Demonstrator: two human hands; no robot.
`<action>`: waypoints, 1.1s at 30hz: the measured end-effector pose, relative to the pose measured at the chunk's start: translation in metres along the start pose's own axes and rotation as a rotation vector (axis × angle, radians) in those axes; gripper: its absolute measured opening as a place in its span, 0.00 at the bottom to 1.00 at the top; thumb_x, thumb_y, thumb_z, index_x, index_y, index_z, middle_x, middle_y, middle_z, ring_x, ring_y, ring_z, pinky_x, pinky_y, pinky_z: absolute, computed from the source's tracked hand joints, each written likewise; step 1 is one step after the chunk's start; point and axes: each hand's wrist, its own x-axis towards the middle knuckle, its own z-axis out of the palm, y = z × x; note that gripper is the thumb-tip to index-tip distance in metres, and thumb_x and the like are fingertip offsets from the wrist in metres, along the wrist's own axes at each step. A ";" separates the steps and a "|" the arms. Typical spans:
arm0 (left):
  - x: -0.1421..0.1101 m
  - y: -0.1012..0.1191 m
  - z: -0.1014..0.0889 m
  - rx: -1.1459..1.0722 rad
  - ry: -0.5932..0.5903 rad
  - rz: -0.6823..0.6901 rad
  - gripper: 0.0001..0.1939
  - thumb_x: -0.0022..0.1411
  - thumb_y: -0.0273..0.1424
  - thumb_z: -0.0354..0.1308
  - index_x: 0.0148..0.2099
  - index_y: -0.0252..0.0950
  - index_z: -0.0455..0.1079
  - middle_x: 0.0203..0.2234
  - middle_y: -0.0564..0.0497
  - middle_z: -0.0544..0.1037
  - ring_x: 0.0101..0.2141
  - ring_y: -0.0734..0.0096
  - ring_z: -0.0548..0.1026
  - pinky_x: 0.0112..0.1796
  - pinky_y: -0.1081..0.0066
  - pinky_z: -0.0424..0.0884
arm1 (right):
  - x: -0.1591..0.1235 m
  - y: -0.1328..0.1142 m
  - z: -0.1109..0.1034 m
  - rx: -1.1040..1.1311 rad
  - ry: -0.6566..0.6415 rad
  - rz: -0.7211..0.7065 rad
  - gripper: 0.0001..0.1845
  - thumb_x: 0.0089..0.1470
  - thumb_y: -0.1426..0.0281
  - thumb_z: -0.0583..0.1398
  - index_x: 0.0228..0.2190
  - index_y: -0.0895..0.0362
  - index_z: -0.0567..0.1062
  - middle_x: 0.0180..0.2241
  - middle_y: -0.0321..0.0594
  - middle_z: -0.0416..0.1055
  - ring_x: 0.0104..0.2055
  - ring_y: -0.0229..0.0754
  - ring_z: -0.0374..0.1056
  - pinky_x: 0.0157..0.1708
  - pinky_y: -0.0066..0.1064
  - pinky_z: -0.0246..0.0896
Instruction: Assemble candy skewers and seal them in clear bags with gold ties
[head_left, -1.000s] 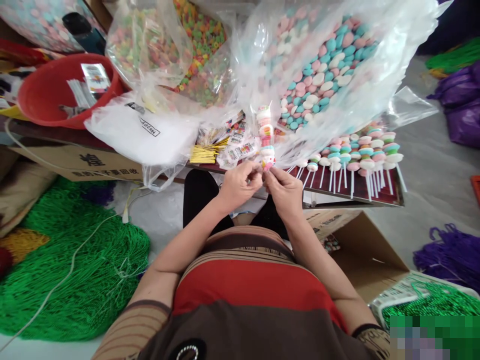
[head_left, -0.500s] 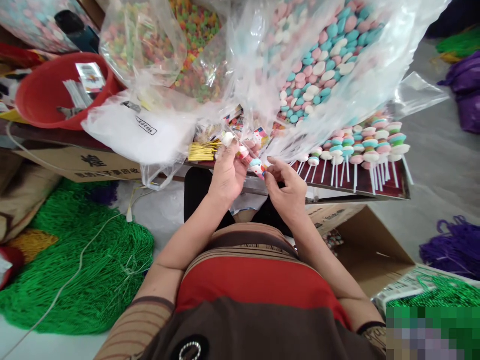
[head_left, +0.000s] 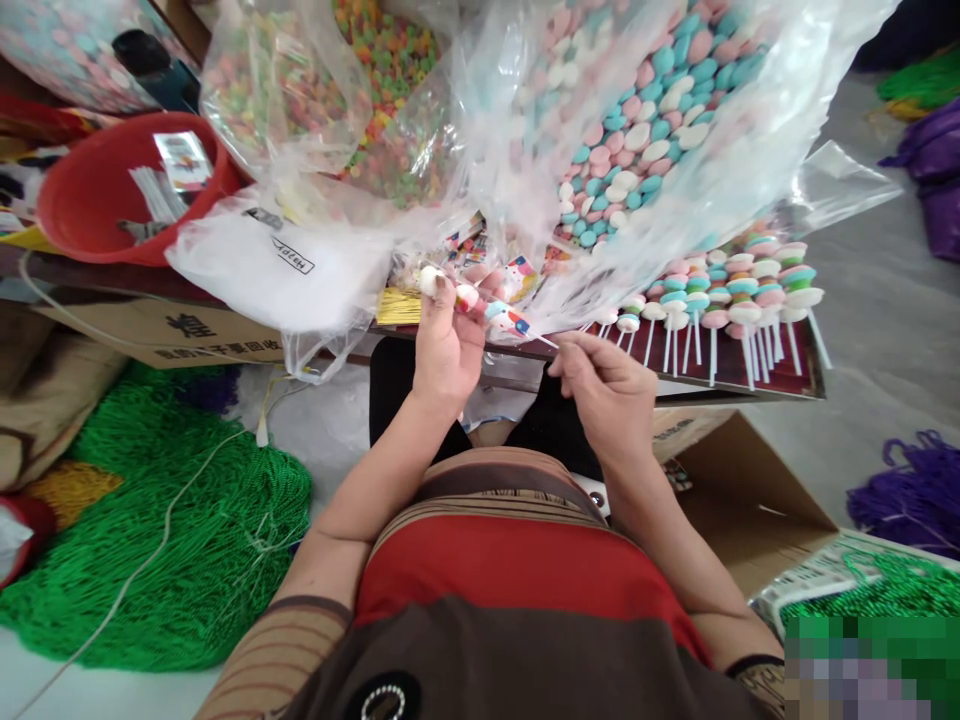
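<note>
My left hand (head_left: 450,345) is closed around a marshmallow lollipop (head_left: 507,319), a row of white, pink and blue pieces on a thin white stick, partly covered by a colourful printed wrapper. Its white end piece shows beside my left thumb. With fingers pinched together, my right hand (head_left: 611,390) grips the lower end of the stick. Just beyond my left hand lie yellow twist ties (head_left: 397,308) and small printed wrappers (head_left: 517,277). Finished-looking marshmallow sticks (head_left: 742,287) lie in rows on the dark red table (head_left: 799,350) to the right.
Behind my hands stand a clear bag of marshmallows (head_left: 637,135) and a bag of small gummy candies (head_left: 397,80). At left are a red basin (head_left: 60,205) and a white plastic bag (head_left: 262,265). An open cardboard box (head_left: 750,500) sits below right; green strings (head_left: 165,540) cover the floor left.
My right hand has slid right and slightly down from the wrapper to the stick's end, so the white stick now shows. My left hand has shifted slightly left with the lollipop.
</note>
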 end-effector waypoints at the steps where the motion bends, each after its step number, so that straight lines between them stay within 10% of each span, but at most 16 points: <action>1: -0.002 0.002 0.002 0.006 -0.010 0.042 0.23 0.67 0.58 0.53 0.47 0.45 0.67 0.42 0.49 0.79 0.51 0.65 0.78 0.45 0.65 0.76 | -0.001 -0.003 -0.001 0.041 -0.074 0.063 0.13 0.61 0.60 0.63 0.39 0.53 0.83 0.25 0.34 0.76 0.23 0.35 0.68 0.26 0.30 0.67; 14: -0.025 0.006 0.016 -0.294 -0.071 0.019 0.18 0.61 0.48 0.67 0.41 0.42 0.68 0.35 0.55 0.80 0.43 0.69 0.81 0.54 0.62 0.74 | -0.004 -0.013 0.022 0.970 -0.307 0.657 0.21 0.46 0.59 0.74 0.28 0.54 0.69 0.18 0.23 0.63 0.14 0.24 0.47 0.13 0.19 0.41; 20: -0.013 0.008 0.012 -0.352 0.027 -0.073 0.10 0.70 0.42 0.59 0.43 0.42 0.70 0.31 0.55 0.78 0.41 0.71 0.81 0.52 0.64 0.74 | -0.005 -0.017 0.008 0.836 -0.233 0.549 0.19 0.51 0.60 0.71 0.27 0.54 0.67 0.17 0.23 0.60 0.13 0.25 0.47 0.12 0.21 0.42; 25: 0.005 0.021 0.005 -0.418 0.063 -0.114 0.10 0.75 0.39 0.52 0.43 0.41 0.71 0.28 0.56 0.77 0.34 0.74 0.80 0.46 0.68 0.76 | 0.003 -0.012 -0.017 0.377 0.127 0.100 0.14 0.55 0.59 0.70 0.31 0.52 0.73 0.24 0.30 0.70 0.23 0.33 0.66 0.23 0.25 0.62; 28: 0.006 0.029 0.010 -0.444 0.019 -0.150 0.10 0.76 0.37 0.50 0.44 0.42 0.72 0.28 0.56 0.76 0.32 0.75 0.79 0.43 0.69 0.76 | 0.003 -0.010 -0.015 0.131 -0.107 0.041 0.14 0.59 0.55 0.66 0.36 0.53 0.79 0.34 0.37 0.78 0.37 0.39 0.74 0.37 0.31 0.70; 31: 0.000 0.029 0.014 -0.411 -0.049 -0.172 0.10 0.73 0.41 0.55 0.48 0.43 0.72 0.29 0.55 0.77 0.34 0.73 0.80 0.41 0.69 0.75 | -0.001 -0.007 -0.005 0.236 -0.446 0.240 0.20 0.63 0.51 0.60 0.38 0.55 0.81 0.24 0.34 0.74 0.25 0.36 0.69 0.29 0.30 0.67; 33: -0.007 0.023 0.015 -0.373 -0.141 -0.204 0.12 0.68 0.43 0.61 0.50 0.44 0.72 0.32 0.55 0.78 0.35 0.72 0.80 0.37 0.70 0.75 | -0.004 -0.004 0.002 0.350 -0.449 0.329 0.21 0.62 0.50 0.61 0.36 0.55 0.80 0.18 0.30 0.69 0.18 0.33 0.62 0.22 0.27 0.61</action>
